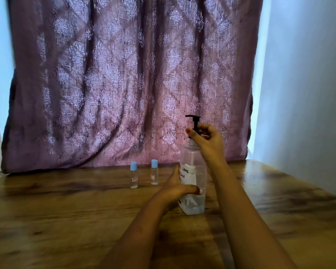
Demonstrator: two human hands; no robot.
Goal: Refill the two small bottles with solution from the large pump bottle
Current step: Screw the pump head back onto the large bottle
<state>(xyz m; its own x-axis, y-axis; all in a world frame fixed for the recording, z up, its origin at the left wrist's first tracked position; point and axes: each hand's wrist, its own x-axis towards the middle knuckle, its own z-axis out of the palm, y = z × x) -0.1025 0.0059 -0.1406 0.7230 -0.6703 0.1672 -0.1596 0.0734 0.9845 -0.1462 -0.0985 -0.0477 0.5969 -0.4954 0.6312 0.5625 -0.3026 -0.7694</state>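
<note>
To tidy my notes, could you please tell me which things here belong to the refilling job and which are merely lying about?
For the job: large pump bottle, gripped by the left hand low and the right hand at the pump; left small bottle; right small bottle, both capped.
Merely there: curtain; wooden table; wall.

Dim, backlit, soft wide-angle blur

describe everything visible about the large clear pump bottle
The large clear plastic pump bottle stands upright on the wooden table. A black pump head tops it, a white handwritten label is on the front, and clear liquid fills only the bottom. The left hand grips its lower body; the right hand holds the pump neck.
</note>
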